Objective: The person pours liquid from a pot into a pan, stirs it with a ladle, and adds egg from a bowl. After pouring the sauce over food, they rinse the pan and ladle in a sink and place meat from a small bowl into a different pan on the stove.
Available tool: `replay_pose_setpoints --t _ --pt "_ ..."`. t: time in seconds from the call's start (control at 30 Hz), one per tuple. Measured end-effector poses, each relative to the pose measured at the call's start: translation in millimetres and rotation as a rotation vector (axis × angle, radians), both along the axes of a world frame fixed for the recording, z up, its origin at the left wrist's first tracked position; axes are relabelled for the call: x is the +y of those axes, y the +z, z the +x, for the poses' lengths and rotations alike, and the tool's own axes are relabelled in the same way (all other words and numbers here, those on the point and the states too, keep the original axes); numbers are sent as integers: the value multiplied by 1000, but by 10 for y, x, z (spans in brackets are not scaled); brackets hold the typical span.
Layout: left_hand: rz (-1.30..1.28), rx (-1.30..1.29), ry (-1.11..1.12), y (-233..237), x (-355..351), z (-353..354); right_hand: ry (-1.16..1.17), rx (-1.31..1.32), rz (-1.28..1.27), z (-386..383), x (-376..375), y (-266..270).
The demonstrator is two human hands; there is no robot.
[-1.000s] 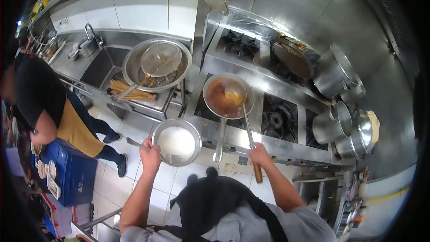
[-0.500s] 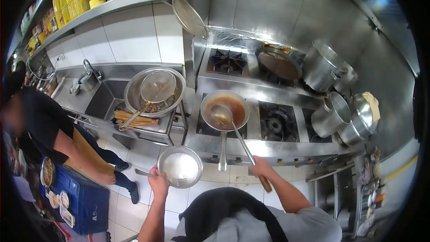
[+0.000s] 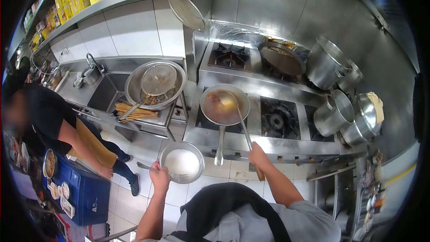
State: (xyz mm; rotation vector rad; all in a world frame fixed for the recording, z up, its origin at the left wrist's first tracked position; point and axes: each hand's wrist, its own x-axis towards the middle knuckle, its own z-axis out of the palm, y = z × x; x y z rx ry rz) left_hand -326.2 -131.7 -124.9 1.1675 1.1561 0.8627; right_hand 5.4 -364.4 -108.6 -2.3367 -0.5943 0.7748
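My right hand [image 3: 260, 157] is closed around the handle of a long ladle [image 3: 244, 130]. The ladle's bowl end dips into reddish-brown liquid in a frying pan [image 3: 220, 145], which sits on a front burner with its handle toward me. At the bowl's left rim, my left hand [image 3: 160, 179] grips a metal bowl [image 3: 201, 170] holding white liquid. That same hand also has a fork [image 3: 145, 166], its tines over the inside of the bowl. The fingers on the far side of the rim are partly hidden.
To the left, a large basin [image 3: 134, 78] with a strainer [image 3: 159, 79] stands beside the sink [image 3: 105, 92]. Steel pots [image 3: 333, 114] crowd the stove's right. A dark pan [image 3: 282, 60] is at the back. Another person [image 3: 53, 116] stands left near a blue cooler [image 3: 92, 204].
The ladle's end has shifted slightly right and back within the pan, and the liquid's surface looks stirred. My right hand moved a little up; my left still holds the bowl and fork.
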Motion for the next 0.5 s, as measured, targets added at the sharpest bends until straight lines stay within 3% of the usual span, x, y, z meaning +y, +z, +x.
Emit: replay_pose_setpoints --t 0.03,0.13,0.2,0.27,0.3,0.37,0.4,0.47,0.5 --pt "72 -47 -7 12 -18 21 -19 -189 7 -64 -114 -119" --pt "133 -96 5 13 -72 46 154 -266 51 -125 -377 -201" --pt "120 -82 -5 43 -82 32 160 -53 -68 15 -122 20" --pt "38 -66 8 110 -123 52 35 165 -11 72 122 234" --pt "31 -62 8 113 -154 70 34 170 -18 81 42 90" --pt "109 -95 27 125 -147 115 -58 -193 95 85 -141 -300" --pt "110 -94 33 113 -136 104 -52 -191 96 56 -286 -387" --pt "78 -45 23 71 -136 81 223 -417 35 53 -517 -469" --pt "79 -41 23 67 -124 83 223 -413 37 63 -446 -440"
